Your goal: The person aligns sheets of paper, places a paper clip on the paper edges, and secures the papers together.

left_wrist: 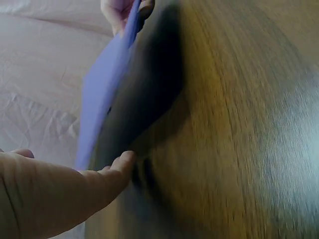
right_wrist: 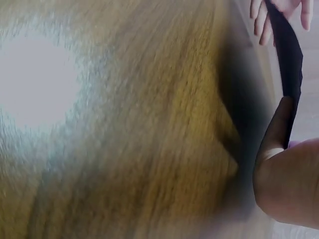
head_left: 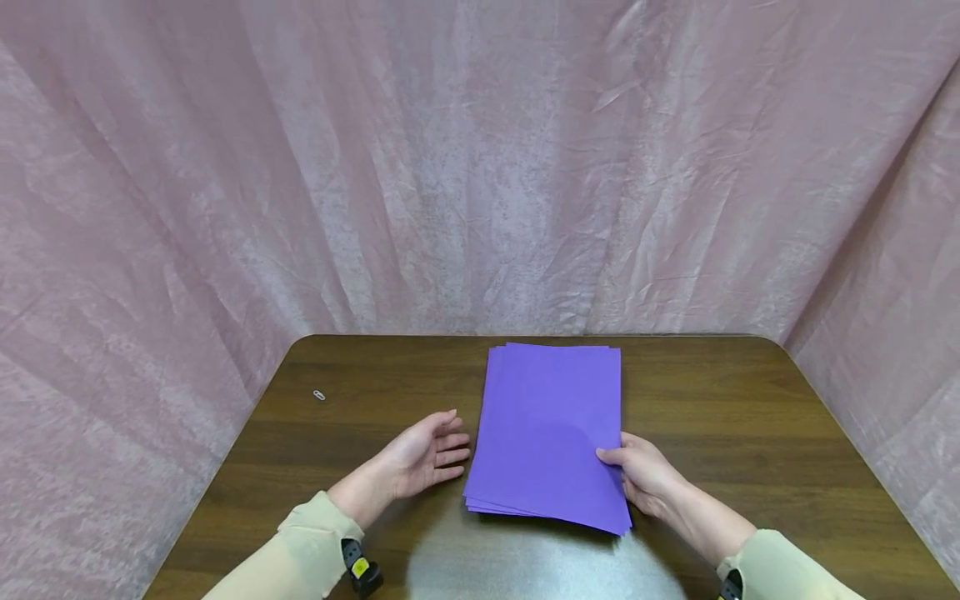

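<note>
Gripping the near right edge of a purple paper stack (head_left: pixel 547 433), the right hand (head_left: pixel 645 475) lifts it slightly off the brown table (head_left: pixel 750 433).
Just left, the left hand (head_left: pixel 420 454) lies open, fingers relaxed; farther left sits a paper clip (head_left: pixel 319 395).

A: What light do you see in the head view?
B: Even, soft, fairly bright; a pale glare patch lies on the table (head_left: pixel 750 433) at lower centre, and the curtain (head_left: pixel 480 167) bows at the frame edges.

A: And your wrist views?
B: Both are blurred. The right wrist view shows a blown-out glare at upper left; a dark, soft shadow lies under the purple sheets (left_wrist: pixel 102 94).
</note>
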The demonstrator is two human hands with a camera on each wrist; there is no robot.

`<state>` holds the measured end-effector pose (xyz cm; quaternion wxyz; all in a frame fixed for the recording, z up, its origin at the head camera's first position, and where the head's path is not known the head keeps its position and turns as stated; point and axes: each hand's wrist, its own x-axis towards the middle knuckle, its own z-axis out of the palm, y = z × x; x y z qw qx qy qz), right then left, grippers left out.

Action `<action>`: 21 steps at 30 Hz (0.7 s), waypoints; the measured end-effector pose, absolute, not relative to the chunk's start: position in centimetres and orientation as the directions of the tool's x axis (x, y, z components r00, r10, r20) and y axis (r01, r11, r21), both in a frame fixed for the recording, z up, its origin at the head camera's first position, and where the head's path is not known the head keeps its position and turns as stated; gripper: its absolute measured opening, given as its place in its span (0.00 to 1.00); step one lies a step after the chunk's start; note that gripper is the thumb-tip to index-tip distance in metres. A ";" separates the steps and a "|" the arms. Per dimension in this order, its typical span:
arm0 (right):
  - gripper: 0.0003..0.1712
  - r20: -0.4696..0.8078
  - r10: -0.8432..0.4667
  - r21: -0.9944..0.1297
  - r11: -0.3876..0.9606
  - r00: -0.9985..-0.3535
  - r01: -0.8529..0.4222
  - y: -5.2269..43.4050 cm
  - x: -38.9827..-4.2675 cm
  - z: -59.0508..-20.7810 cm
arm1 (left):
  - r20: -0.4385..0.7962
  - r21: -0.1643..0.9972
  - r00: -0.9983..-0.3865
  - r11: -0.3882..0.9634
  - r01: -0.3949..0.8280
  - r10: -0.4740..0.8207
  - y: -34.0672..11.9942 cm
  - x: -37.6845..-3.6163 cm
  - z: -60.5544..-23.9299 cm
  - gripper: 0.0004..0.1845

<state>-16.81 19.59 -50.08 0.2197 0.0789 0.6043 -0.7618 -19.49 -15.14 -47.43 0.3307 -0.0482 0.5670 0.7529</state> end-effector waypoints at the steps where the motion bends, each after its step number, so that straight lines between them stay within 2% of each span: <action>1: 0.22 -0.382 -0.246 -0.884 -0.183 -0.891 0.429 19.6 -16.8 -50.1 | -0.444 0.820 -0.780 -0.150 -0.552 0.442 -14.8 -19.6 -47.6 0.40; 5: 0.21 -0.348 -0.296 -0.882 -0.218 -0.889 0.418 19.4 -16.8 -49.9 | -0.426 0.802 -0.773 -0.199 -0.563 0.470 -13.3 -20.0 -48.2 0.28; 8: 0.18 -0.324 -0.335 -0.882 -0.231 -0.885 0.410 19.3 -16.7 -49.6 | -0.429 0.757 -0.736 -0.235 -0.609 0.524 -12.5 -20.4 -48.1 0.19; 13: 0.18 -0.308 -0.358 -0.881 -0.242 -0.882 0.406 19.1 -16.6 -49.4 | -0.443 0.694 -0.688 -0.266 -0.669 0.575 -12.0 -20.9 -47.6 0.22; 21: 0.24 -0.294 -0.371 -0.890 -0.230 -0.881 0.394 19.0 -16.6 -49.2 | -0.460 0.684 -0.701 -0.285 -0.671 0.545 -11.6 -21.0 -47.2 0.16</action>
